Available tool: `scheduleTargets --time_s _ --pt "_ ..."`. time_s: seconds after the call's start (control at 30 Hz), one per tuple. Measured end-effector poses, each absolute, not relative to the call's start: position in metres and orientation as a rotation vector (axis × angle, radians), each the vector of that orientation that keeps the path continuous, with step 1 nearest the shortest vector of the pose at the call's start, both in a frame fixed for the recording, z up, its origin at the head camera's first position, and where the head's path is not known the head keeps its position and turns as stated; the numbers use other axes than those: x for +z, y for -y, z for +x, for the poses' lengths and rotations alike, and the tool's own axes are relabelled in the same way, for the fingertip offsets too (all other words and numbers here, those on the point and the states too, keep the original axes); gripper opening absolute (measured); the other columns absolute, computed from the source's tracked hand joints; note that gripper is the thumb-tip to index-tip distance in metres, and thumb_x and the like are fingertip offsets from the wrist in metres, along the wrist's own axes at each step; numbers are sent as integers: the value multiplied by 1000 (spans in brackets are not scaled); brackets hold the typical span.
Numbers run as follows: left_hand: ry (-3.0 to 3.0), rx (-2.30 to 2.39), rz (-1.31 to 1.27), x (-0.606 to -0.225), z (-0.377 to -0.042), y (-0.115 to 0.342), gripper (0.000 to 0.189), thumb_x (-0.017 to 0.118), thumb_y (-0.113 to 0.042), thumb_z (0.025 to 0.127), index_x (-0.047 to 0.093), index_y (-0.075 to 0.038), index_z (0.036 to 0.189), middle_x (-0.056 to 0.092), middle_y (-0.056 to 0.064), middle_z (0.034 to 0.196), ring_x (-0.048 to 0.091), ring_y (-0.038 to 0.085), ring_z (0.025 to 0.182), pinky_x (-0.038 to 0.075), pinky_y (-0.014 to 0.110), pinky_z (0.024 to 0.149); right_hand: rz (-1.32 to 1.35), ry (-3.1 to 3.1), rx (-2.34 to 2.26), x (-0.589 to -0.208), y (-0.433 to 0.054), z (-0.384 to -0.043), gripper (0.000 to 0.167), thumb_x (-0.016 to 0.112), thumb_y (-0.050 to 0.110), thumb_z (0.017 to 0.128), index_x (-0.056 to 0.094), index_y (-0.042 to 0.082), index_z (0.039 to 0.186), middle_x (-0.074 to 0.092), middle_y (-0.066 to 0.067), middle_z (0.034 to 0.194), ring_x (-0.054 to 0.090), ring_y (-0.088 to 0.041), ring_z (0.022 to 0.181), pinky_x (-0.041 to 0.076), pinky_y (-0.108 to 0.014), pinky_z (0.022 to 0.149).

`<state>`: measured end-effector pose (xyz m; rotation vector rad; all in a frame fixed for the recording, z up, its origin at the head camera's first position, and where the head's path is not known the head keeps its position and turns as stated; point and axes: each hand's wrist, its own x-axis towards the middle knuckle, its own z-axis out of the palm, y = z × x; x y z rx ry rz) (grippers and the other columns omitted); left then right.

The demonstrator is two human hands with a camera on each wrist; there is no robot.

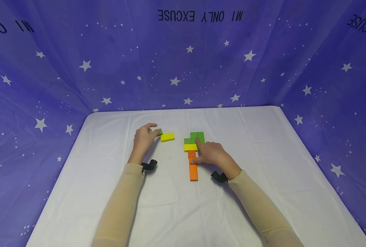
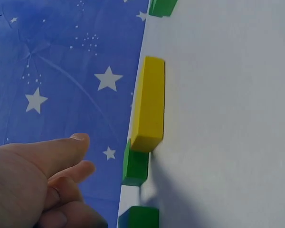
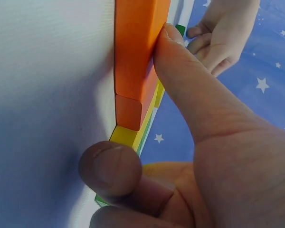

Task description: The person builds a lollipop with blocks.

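On the white tabletop, long orange block [image 1: 193,173] and short orange block [image 1: 191,154] form a column beneath yellow block [image 1: 190,147], with several green blocks [image 1: 200,136] beyond it. My right hand [image 1: 214,153] rests over this arrangement. Its thumb touches the orange block's side in the right wrist view, while the index finger reaches the green blocks. To the left, my left hand [image 1: 144,139] hovers by a small green block [image 1: 158,131] beside a loose yellow block [image 1: 167,137]. The left wrist view shows nothing in its loosely bent fingers; another green block [image 2: 142,217] appears at the bottom.
A white cloth [image 1: 257,144] covers the table and has light creases. Purple curtains [image 1: 158,58] with white stars stand at the back and both sides. Black wrist devices [image 1: 149,165] sit at both sleeve cuffs.
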<state>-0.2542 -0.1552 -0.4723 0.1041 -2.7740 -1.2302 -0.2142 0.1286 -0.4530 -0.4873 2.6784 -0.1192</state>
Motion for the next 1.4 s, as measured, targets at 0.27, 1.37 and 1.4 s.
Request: scheduleTargets --time_s 0.27,1.37,1.4 --pt "2810 -1158 140 -473 -256 157 40 69 -36 90 70 -14 123 51 4 63 37 16 46 30 31 43 -490 -2691 -133 -453 -129 -216 122 69 78 69 21 10 158 45 -3 65 44 -19 60 34 -33 54" --pt "2896 -898 220 -478 -253 151 34 72 -27 89 72 -12 120 68 6 90 53 22 64 41 35 54 -484 -2681 -124 -452 -129 -214 121 69 78 69 22 10 158 52 -5 68 48 -21 64 38 -33 55" --pt "2892 -902 218 -478 -253 151 34 73 -27 89 72 -12 119 68 6 89 53 21 63 40 35 54 -485 -2683 -122 -452 -129 -214 121 69 78 69 22 10 158 52 -5 68 48 -21 64 38 -33 55"
